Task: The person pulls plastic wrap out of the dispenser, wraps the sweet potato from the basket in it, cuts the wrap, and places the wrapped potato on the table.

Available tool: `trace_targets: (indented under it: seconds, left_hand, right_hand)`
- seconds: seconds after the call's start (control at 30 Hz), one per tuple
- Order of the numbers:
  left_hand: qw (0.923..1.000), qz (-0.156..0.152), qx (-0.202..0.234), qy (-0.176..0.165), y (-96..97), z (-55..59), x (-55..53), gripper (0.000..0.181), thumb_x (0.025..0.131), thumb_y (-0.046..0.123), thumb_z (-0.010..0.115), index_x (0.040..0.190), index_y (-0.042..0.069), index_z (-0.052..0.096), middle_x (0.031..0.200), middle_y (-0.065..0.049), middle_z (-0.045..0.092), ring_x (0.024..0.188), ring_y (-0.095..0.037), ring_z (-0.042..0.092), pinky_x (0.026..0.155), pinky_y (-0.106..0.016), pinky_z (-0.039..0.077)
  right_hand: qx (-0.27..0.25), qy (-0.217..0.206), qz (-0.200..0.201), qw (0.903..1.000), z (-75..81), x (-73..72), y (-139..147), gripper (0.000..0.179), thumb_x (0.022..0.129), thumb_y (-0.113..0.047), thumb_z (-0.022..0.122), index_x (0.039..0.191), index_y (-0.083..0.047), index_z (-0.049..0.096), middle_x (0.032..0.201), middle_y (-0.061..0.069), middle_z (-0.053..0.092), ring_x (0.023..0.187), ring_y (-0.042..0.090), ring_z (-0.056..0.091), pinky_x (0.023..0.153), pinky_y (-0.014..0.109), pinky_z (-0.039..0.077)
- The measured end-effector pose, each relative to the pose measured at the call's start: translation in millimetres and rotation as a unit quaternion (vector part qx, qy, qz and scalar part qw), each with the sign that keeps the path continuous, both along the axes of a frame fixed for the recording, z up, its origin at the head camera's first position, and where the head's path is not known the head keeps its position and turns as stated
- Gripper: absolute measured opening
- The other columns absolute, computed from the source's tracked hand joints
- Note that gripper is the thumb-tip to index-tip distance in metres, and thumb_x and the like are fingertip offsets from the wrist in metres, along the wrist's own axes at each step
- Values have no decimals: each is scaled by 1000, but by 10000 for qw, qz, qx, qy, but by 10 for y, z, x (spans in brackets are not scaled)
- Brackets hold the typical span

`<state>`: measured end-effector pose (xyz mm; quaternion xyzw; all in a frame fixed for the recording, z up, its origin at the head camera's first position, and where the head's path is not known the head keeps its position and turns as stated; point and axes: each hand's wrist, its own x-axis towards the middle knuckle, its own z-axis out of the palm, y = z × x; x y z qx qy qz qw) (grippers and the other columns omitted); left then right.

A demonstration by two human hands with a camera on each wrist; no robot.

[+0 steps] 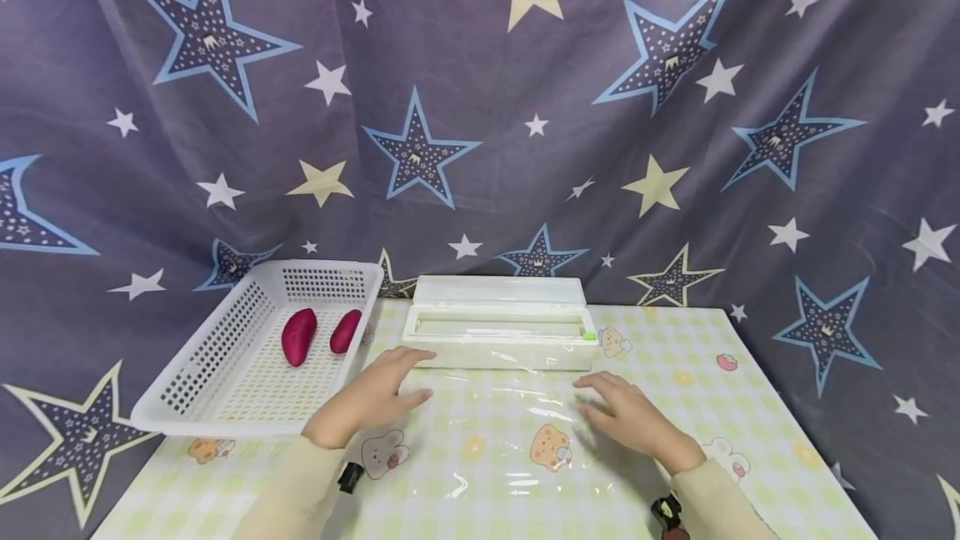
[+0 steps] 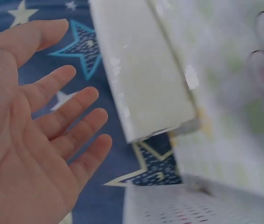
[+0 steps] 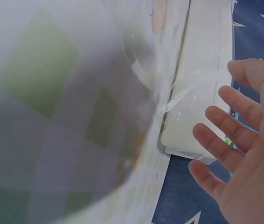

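A white plastic wrap dispenser (image 1: 504,354) stands at the back of the table with its lid (image 1: 499,290) raised and a small green slider (image 1: 589,337) at its right end. From its front, clear plastic wrap (image 1: 491,432) spreads over the table towards me. My left hand (image 1: 375,394) hovers near the dispenser's left front corner, its fingers extended and nothing in them. Near the right front corner is my right hand (image 1: 626,415), also with relaxed fingers and holding nothing. Both wrist views show the palms bare beside the white dispenser (image 2: 143,70).
Left of the dispenser sits a white perforated basket (image 1: 180,390) holding two dark red sweet-potato-like pieces (image 1: 299,337). A checkered cloth with cartoon prints (image 1: 750,440) covers the table. Behind it hangs a dark star-patterned curtain (image 1: 480,48).
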<state>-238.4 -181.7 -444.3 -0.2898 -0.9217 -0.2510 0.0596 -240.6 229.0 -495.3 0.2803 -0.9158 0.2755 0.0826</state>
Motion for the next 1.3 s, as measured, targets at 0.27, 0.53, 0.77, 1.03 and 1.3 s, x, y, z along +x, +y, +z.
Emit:
trace_targets:
  seconds: [0.27,0.53,0.77,1.03,1.3]
  left_hand:
    - [9987,21,-5,516,-144,290,-132,49,93,19,71,135,-1,56,132,-18,59,125,-39,52,104,-55,42]
    - [9973,139,192,697,-394,494,-249,48,94,19,71,135,0,57,125,-17,62,117,-39,56,101,-56,43]
    - [9953,640,609,407,-736,612,-387,47,96,19,68,138,0,56,139,-21,55,131,-41,47,104,-59,40]
    - [9906,1000,932,1,-1133,639,-547,48,99,27,66,139,3,56,137,-21,57,126,-41,51,99,-60,43]
    - [9822,1408,1075,-622,-1348,605,-660,53,100,32,63,141,-1,52,140,-25,53,129,-45,47,103,-62,40]
  right_hand:
    - [-149,-123,274,9994,36,1,-46,33,97,-15,67,127,-5,63,127,11,63,119,33,58,102,54,45]
    - [-213,-254,320,9989,51,5,-77,33,99,-18,65,128,-3,62,129,9,62,119,32,58,99,54,48]
    - [-276,-315,346,9985,24,-19,-101,31,100,-20,64,127,-5,62,129,9,62,115,33,60,96,52,50]
    - [-277,-417,454,9977,18,-29,-163,29,101,-19,62,127,-6,62,131,10,61,115,33,60,97,53,49]
    - [-362,-375,558,9971,3,-39,-198,30,101,-20,62,126,-4,62,132,15,60,115,36,60,97,54,49]
